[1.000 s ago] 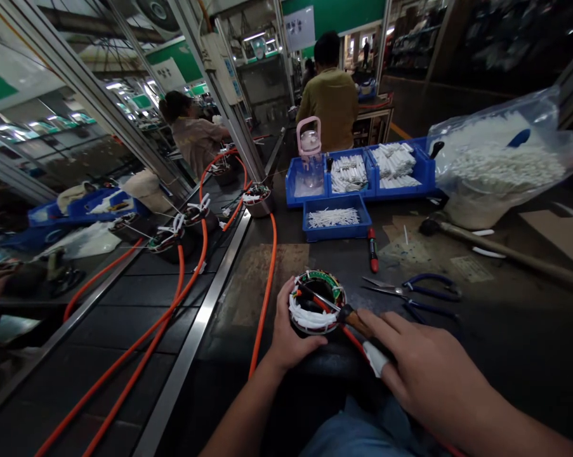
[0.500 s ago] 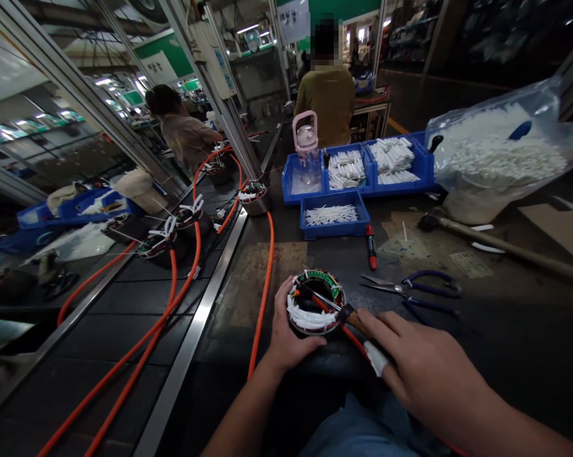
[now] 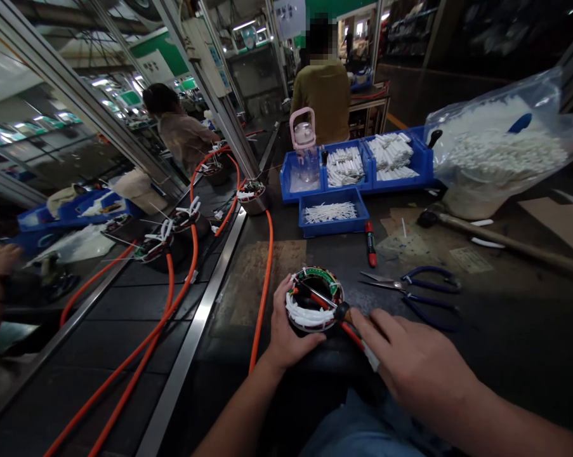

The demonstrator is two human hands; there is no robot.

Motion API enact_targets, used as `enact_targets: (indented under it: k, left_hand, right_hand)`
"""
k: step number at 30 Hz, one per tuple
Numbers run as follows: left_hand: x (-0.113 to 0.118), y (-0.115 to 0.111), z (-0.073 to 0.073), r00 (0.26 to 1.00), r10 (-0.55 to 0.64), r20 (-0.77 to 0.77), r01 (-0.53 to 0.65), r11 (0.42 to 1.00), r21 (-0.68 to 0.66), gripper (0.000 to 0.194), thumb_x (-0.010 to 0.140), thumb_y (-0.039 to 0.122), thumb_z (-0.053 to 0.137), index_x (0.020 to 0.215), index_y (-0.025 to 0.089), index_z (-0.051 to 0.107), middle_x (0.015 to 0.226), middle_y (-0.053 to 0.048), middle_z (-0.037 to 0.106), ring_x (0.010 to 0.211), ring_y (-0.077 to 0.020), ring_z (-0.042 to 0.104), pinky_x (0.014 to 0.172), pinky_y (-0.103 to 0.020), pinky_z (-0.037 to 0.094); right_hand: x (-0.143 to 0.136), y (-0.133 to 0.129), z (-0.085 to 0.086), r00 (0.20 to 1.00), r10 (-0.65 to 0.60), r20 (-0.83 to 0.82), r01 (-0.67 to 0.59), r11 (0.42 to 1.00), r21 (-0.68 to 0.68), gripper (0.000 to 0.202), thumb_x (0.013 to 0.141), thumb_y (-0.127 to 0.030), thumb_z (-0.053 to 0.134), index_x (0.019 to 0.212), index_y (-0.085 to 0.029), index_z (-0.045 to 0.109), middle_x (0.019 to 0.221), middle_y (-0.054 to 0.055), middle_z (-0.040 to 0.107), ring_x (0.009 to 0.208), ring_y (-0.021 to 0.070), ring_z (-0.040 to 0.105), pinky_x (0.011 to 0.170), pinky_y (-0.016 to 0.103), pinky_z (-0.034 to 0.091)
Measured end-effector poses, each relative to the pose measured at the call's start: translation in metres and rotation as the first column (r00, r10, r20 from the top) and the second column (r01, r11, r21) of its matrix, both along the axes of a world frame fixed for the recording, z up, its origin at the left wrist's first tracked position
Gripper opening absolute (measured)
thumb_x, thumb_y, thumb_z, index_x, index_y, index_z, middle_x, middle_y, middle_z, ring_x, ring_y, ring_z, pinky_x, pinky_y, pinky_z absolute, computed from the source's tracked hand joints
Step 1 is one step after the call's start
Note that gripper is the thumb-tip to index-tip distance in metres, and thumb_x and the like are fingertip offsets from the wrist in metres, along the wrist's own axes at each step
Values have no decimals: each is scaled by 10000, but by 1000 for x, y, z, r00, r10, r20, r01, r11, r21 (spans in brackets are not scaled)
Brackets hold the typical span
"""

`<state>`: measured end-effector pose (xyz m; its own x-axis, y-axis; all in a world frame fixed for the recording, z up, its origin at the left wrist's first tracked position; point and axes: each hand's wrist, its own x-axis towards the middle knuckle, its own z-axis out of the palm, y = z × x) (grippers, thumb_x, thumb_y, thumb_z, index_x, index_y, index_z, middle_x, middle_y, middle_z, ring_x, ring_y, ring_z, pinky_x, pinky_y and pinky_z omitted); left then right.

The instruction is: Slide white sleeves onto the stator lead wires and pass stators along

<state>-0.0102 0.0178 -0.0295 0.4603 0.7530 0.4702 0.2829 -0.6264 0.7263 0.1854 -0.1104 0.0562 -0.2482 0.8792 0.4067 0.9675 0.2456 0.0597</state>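
In front of me on the bench stands a round motor stator (image 3: 309,317), with white sleeved wires around its near rim and a green board on its far side. My left hand (image 3: 286,333) wraps around its left side, thumb along the near edge. My right hand (image 3: 405,355) is closed on the brown handle of a screwdriver-like tool (image 3: 325,298). The tool's metal shaft lies across the stator's opening, its tip near the wires at the upper left. An orange cable (image 3: 351,334) leaves the stator under my right hand, beside a white wrap on a finger.
Scissors (image 3: 403,285) and a red marker (image 3: 370,244) lie beyond my right hand. Behind stand blue bins (image 3: 334,230) of white sleeves, a hammer (image 3: 505,238) and a plastic bag (image 3: 505,146). Left, a conveyor (image 3: 138,324) carries more stators and orange cables. Co-workers are nearby.
My right hand and the tool have shifted slightly left and up, the shaft still across the stator. At the far left, a co-worker's hand and forearm have come further into view.
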Motion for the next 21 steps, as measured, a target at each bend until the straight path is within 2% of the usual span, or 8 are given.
enact_targets:
  k: [4,8,16,19,21]
  left_hand:
    - [1,0,2,1000,-2,-1,2,999,34,964,599,672,636,1335,181,254,1385,-185,291,1294,-351,290,1036,-527,281]
    - [2,-1,2,1000,-11,11,11,999,41,943,591,640,666,1317,184,273,1375,-184,306,1290,-351,296,1021,-528,299]
    - [3,-1,3,1000,-3,17,2,999,42,944,585,654,658,1313,185,283,1370,-182,312,1281,-346,311,1021,-525,300]
    - [4,-1,3,1000,5,19,-6,999,51,941,592,661,646,1313,181,277,1372,-186,305,1278,-347,316,1018,-527,303]
    - [4,-1,3,1000,3,25,-4,998,62,947,591,654,653,1316,178,273,1372,-187,302,1281,-350,308,1022,-533,293]
  right_hand:
    - [-5,-3,-5,997,-32,-67,33,999,16,501,686,-71,388,1163,-118,534,873,107,622,638,165,564,522,250,423]
    - [-9,-8,-14,999,-37,-33,40,994,98,445,757,-69,361,1167,-98,535,939,134,628,680,178,570,559,271,432]
    - [-11,-11,-23,998,-50,-32,54,993,106,435,786,-60,360,1186,-103,523,951,125,632,688,170,565,591,279,433]
    - [-9,-9,-21,999,-40,-35,43,995,92,458,755,-53,374,1183,-102,527,932,123,628,677,178,569,564,279,428]
    - [-6,-5,-11,999,-35,-28,36,998,60,468,732,-56,392,1173,-111,539,904,115,624,666,176,571,544,268,420]
